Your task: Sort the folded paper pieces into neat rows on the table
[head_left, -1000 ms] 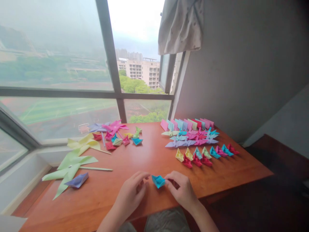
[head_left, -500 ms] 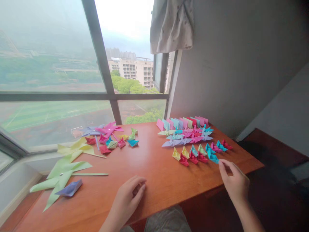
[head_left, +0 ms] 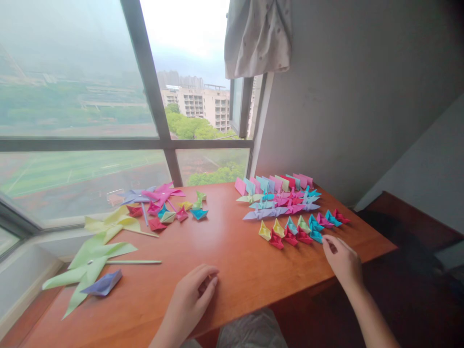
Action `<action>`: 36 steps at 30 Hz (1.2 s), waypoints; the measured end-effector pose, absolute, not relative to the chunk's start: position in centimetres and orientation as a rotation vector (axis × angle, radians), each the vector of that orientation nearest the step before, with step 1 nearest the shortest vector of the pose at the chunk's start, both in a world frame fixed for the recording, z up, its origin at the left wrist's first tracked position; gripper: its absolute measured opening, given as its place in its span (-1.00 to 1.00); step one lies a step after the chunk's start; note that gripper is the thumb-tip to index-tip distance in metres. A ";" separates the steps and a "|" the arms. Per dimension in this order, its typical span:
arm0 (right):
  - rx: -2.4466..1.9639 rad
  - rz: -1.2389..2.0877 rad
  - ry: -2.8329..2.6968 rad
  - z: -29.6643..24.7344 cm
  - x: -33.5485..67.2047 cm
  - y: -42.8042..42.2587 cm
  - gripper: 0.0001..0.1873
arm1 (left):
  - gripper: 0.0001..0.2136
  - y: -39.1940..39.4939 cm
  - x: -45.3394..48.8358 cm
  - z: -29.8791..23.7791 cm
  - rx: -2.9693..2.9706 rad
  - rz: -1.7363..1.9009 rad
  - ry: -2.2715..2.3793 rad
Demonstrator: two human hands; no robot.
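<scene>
My right hand (head_left: 341,260) reaches to the front row of small folded paper pieces at the right of the wooden table (head_left: 232,251). Its fingertips are pressed together on a blue folded piece (head_left: 316,236) at the row's near right end, next to red pieces (head_left: 290,238) and yellow ones (head_left: 264,231). My left hand (head_left: 191,296) rests palm down near the table's front edge with its fingers loosely curved and nothing visible in it.
Behind the front row lie rows of pink, blue and lilac folded papers (head_left: 279,195). At the left are green paper pinwheels (head_left: 97,251), a lilac paper boat (head_left: 105,284) and a cluster of small folded pieces (head_left: 170,210). A window runs behind the table, with a grey wall at the right.
My right hand carried the blue piece from the table's front middle over to the right row and set it at the end. My left hand stayed put.
</scene>
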State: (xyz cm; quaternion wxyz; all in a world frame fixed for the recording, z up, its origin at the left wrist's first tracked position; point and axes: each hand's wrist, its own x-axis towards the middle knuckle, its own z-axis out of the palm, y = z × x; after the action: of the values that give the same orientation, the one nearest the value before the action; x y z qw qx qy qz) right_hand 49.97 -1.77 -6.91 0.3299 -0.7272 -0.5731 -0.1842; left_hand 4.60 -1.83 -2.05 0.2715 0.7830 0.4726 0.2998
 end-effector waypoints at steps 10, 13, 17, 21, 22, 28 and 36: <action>-1.864 -0.519 -1.482 -5.6 48.4 -2.4 -0.60 | -0.83 -2.1 4.7 -1.7 2.064 0.908 1.293; -1.799 -0.545 -1.474 -4.9 46.3 -2.9 -0.58 | -0.82 -2.3 3.7 -1.8 2.047 0.963 1.389; -1.626 -0.437 -1.581 -4.2 42.0 -3.3 -0.67 | -0.81 -2.5 0.3 -2.0 2.064 1.046 1.681; -1.424 -0.275 -1.726 -3.9 37.5 -3.1 -0.79 | -0.78 -3.0 -4.1 -0.9 2.098 1.041 2.151; -1.387 -0.235 -1.752 -3.9 36.6 -3.0 -0.80 | -0.77 -3.2 -5.2 -0.5 2.099 1.002 2.285; -1.295 -0.022 -1.779 -4.4 33.0 -2.5 -0.81 | -0.67 -3.9 -10.6 1.4 2.008 0.792 2.751; -1.324 0.097 -1.782 -4.9 32.8 -2.3 -0.78 | -0.70 -3.6 -14.7 0.0 1.848 0.738 2.574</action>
State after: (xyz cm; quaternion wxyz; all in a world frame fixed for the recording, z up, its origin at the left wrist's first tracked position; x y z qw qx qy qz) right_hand 32.83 -2.32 -4.93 0.4438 -0.5338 -0.7187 0.0390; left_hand -14.74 -3.59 0.02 -0.0558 0.5671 0.7899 0.2266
